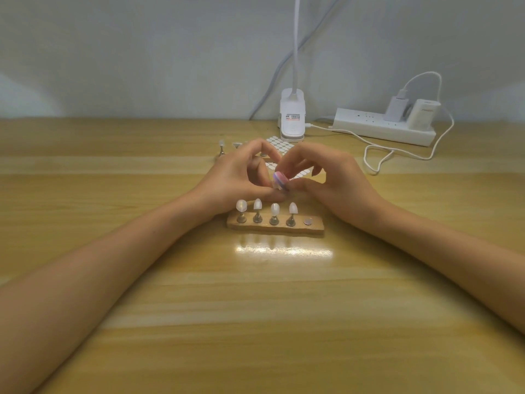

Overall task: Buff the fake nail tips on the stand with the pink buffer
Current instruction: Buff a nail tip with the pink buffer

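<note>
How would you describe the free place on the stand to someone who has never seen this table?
On the table, on the person's side of the left hand and right hand, lies a wooden stand. Four posts with nail tips stand in a row on it; at its right end lies a round metal disc. It alone is flat and bears no tip.

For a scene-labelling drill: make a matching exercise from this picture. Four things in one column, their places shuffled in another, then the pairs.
1. pink buffer
2. wooden stand
3. power strip
4. clip lamp

A. back right of the table
B. pinched by the right hand, beside the nail tip the left hand holds
C. nearest the viewer, carrying four mounted tips
D. back centre, behind the sticker sheet

Pairs: 1-B; 2-C; 3-A; 4-D
</note>
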